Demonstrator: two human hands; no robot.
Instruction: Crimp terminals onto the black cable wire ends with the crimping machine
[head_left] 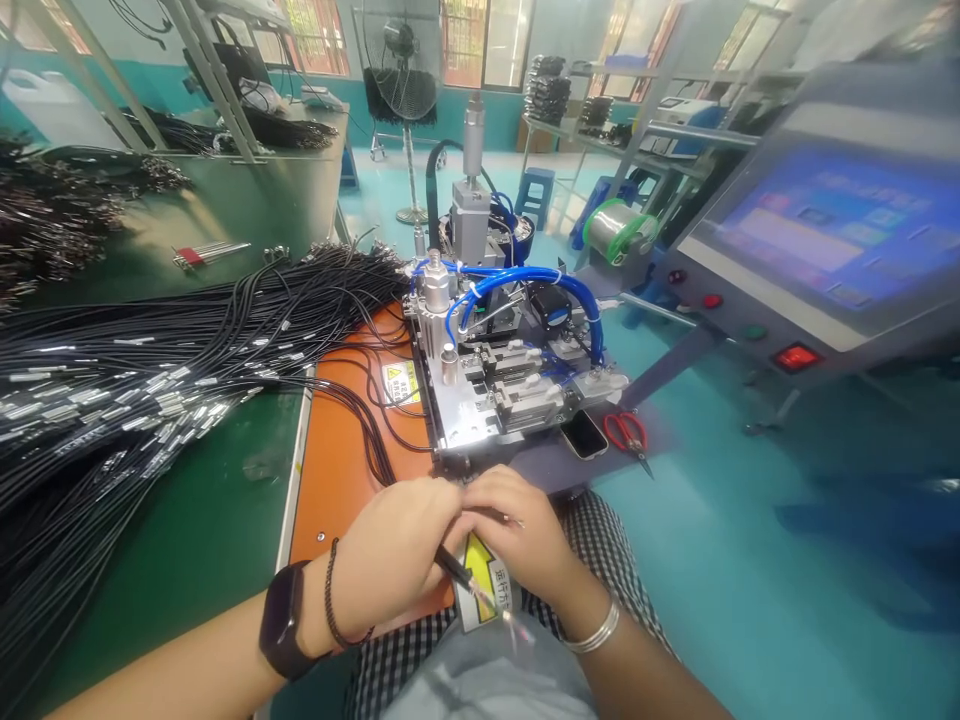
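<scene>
My left hand (397, 535), with a dark watch at its wrist, is closed around a black cable (454, 566). The cable's stripped end, with thin coloured wires (491, 603), points down toward my lap. Fingers of my right hand (529, 535) are curled against the left ones, and a second thin cable end (506, 517) with bare wires pokes out of them. Where the two hands meet, the fingertips are hidden. Both hands are just in front of a bench machine (517, 390) with metal clamps and blue air hoses. Below them shows a yellow arrow label (480, 575).
A large bundle of black cables (225, 320) covers the green table at left, some lying over the orange machine panel (345, 480). A phone (585, 436) and red-handled cutters (626, 435) lie right of the machine. A touchscreen (840, 225) and a wire spool (621, 232) stand farther right.
</scene>
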